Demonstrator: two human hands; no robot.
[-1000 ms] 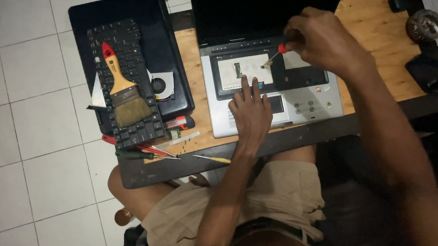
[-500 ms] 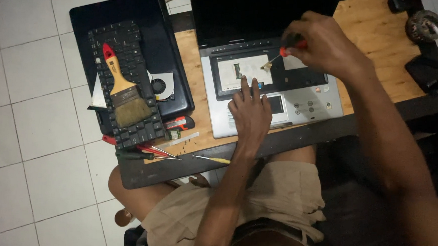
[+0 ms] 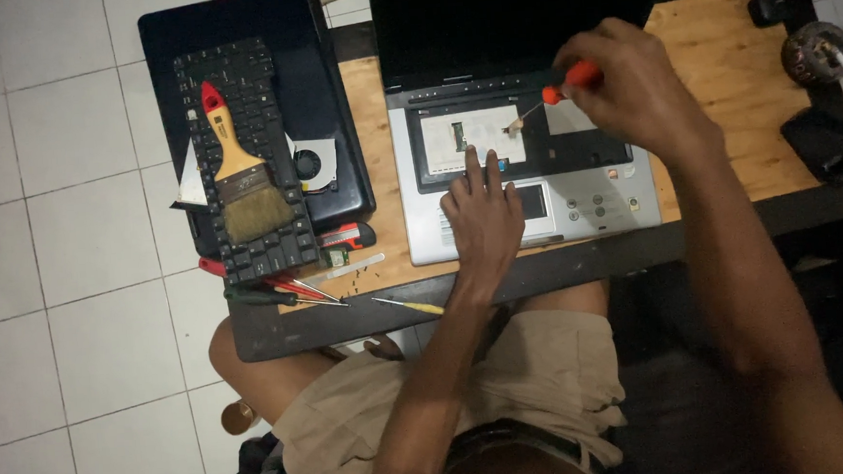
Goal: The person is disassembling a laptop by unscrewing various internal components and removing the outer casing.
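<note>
The right hand (image 3: pixel 640 86) pinches a red-handled screwdriver (image 3: pixel 554 97), tip down in the silver laptop's (image 3: pixel 524 179) opened keyboard bay. The left hand (image 3: pixel 483 215) lies flat, fingers spread, on the palm rest. A paintbrush (image 3: pixel 240 174) rests on a detached keyboard (image 3: pixel 244 160) nearby on the tabletop (image 3: pixel 731 86).

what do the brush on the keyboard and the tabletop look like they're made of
Brush: handle looks like varnished wood, yellow-orange with a red tip; a dark band, probably metal; tan bristles, natural or synthetic unclear. Tabletop: light wood board, likely plywood, with visible grain and a matte, unpainted look.
</note>
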